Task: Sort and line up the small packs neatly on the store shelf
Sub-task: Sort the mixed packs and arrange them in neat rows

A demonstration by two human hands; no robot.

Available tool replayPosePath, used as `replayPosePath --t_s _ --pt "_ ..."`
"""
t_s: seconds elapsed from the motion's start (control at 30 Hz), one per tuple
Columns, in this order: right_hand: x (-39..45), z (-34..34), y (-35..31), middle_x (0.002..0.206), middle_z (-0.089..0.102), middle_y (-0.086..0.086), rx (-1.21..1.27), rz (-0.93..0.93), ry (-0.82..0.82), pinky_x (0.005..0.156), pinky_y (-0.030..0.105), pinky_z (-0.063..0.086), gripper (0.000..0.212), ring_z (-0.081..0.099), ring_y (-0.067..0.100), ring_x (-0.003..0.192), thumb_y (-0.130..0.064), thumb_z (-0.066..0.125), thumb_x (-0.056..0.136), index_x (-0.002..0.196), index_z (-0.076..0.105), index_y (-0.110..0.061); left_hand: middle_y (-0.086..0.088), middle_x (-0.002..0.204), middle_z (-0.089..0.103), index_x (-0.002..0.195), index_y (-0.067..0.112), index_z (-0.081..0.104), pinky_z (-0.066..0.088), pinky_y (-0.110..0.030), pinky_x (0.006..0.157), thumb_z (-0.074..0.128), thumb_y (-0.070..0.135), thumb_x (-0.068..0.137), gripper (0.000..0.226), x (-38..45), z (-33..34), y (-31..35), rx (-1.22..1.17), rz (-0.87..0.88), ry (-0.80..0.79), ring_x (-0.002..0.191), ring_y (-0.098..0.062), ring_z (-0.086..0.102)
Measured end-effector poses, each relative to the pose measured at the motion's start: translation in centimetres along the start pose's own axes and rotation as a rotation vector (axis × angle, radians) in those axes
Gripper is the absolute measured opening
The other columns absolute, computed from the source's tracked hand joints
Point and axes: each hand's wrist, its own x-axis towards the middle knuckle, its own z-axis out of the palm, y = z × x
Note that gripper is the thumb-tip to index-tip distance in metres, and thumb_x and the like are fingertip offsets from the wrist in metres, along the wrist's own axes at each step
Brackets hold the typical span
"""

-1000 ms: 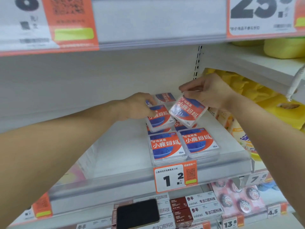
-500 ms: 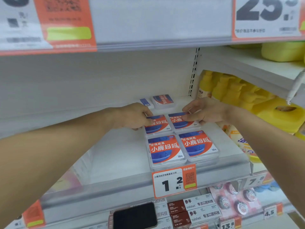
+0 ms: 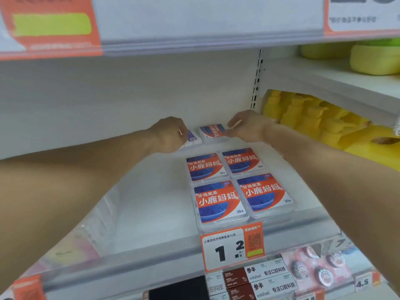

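Note:
Four small red-and-blue floss packs lie flat in a two-by-two block on the white shelf [image 3: 149,204]: front left [image 3: 218,202], front right [image 3: 265,192], rear left [image 3: 204,166], rear right [image 3: 241,161]. Behind them, near the back wall, lie two more. One pack [image 3: 213,130] is face up but turned sideways, and my right hand [image 3: 245,126] pinches its right edge. The other pack [image 3: 192,137] shows a barcode side and is mostly covered by my left hand [image 3: 171,135], whose fingers curl over it.
A price tag [image 3: 232,245] reading 1.2 hangs on the shelf's front rail. Yellow bottles [image 3: 313,120] fill the neighbouring bay on the right. The upper shelf rail [image 3: 194,29] overhangs close above. Boxed goods [image 3: 259,280] and a dark phone [image 3: 177,289] sit on the shelf below.
My right hand set its pack down beside the rear left one, completing the block. Both hands then moved back to the two packs by the back wall.

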Motion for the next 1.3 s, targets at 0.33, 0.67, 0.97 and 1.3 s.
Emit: replayPosePath --t_s 0.33,0.67,0.97,1.3 --pt "3.5 2.8 -3.0 0.115 0.060 0.007 0.062 0.064 0.034 0.083 0.031 0.051 0.060 0.058 0.023 0.096 -0.035 0.082 0.076 0.123 0.055 -0.008 -0.010 0.124 0.056 0.127 0.012 0.052 0.042 -0.028 0.082 0.073 0.030 0.083 0.052 3.6 2.3 -1.2 0.229 0.023 -0.175 0.108 -0.028 0.057" --pt "-7.0 -3.2 -2.2 0.104 0.073 0.008 1.119 -0.003 0.202 0.081 0.037 0.061 0.035 0.074 0.026 0.090 -0.003 0.074 0.082 0.113 0.060 -0.012 -0.017 0.106 0.067 0.113 0.000 0.059 0.061 -0.035 0.068 0.044 0.018 0.100 0.027 -1.6 -4.9 -0.3 -0.747 -0.259 -0.059 0.082 -0.030 0.069" --pt "-14.8 -2.0 -0.5 0.101 0.076 0.011 1.435 -0.050 0.413 0.082 0.044 0.060 0.033 0.075 0.029 0.091 -0.008 0.076 0.080 0.111 0.066 -0.005 -0.013 0.093 0.073 0.102 0.008 0.061 0.060 -0.037 0.071 0.049 0.017 0.096 0.016 -11.9 -4.9 4.6 -1.150 -0.192 -0.061 0.075 -0.025 0.072" --pt "-17.2 2.9 2.6 0.087 0.076 0.001 1.024 -0.005 0.700 0.070 0.028 0.059 0.021 0.074 0.012 0.078 -0.016 0.084 0.075 0.092 0.071 -0.014 -0.005 0.131 0.048 0.142 0.019 0.032 0.038 -0.019 0.085 0.056 0.037 0.091 0.059 -17.8 3.5 6.5 -0.360 -0.018 0.335 0.115 -0.019 0.054"
